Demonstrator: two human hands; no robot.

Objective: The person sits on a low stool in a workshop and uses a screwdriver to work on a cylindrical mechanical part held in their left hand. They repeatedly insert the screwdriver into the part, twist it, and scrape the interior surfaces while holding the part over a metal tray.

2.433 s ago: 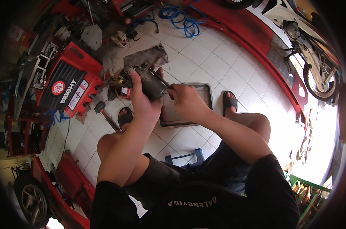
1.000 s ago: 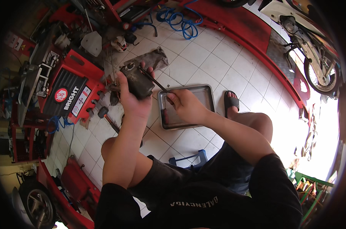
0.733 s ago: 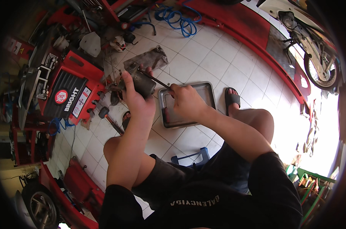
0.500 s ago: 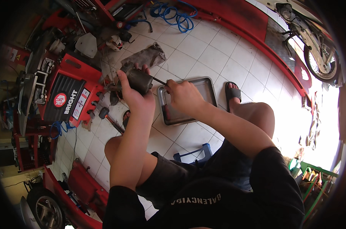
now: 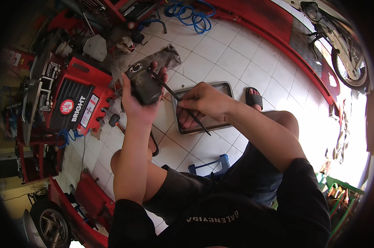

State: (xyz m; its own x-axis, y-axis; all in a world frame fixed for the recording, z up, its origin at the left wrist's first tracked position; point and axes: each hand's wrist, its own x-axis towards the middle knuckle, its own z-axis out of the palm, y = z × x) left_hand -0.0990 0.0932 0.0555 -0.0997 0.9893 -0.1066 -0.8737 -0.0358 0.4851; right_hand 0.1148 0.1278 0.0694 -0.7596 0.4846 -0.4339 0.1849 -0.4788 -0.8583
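My left hand [image 5: 137, 108] is closed round a grimy dark metal part [image 5: 145, 89], with a ring-shaped fitting at its upper end. A long thin black rod [image 5: 166, 87] reaches from the top of that part down to the right. My right hand [image 5: 205, 103] grips this rod between thumb and fingers, with the rod's lower end sticking out below the hand. Beneath the right hand lies a rectangular metal tray [image 5: 223, 86] on the tiled floor. Just beyond the held part is a crumpled grey, dirty object [image 5: 166, 58], perhaps a cloth.
A red machine [image 5: 75, 72] stands at left, with a hammer [image 5: 114, 121] beside it. A coiled blue hose [image 5: 195, 18] lies ahead. A red platform [image 5: 277, 43] and a motorcycle [image 5: 344, 62] are at right. A blue stool [image 5: 220, 163] is between my legs.
My right hand has turned and its fingers now spread farther down the rod, whose lower end shows. My left hand has tipped the metal part, showing its fitting again.
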